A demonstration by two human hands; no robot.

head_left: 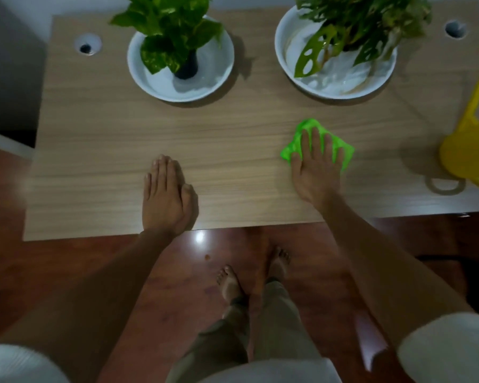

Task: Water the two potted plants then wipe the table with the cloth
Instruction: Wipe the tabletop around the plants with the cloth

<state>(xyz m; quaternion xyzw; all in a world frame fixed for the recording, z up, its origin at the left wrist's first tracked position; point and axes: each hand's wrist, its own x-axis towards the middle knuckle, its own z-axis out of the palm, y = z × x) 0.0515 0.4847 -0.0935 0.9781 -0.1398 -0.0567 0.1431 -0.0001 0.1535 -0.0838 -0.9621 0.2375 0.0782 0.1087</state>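
Note:
Two potted plants stand at the back of the wooden table (100, 139): the left plant (177, 59) in a white bowl-like pot, and the right plant (338, 56) in a larger white pot. A bright green cloth (306, 129) lies crumpled on the table's right half. My right hand (317, 167) presses flat on the cloth with straight, spread fingers. Near the front edge, my left hand (166, 194) rests flat on the bare wood with fingers together. A yellow watering can (466, 150) stands at the right edge, its long spout pointing away.
Round cable holes sit in the table's back left corner (87, 45) and back right corner (455, 29). Below the front edge are a reddish-brown floor (67, 272) and my bare feet (230, 280). A dark gap runs along the table's left side.

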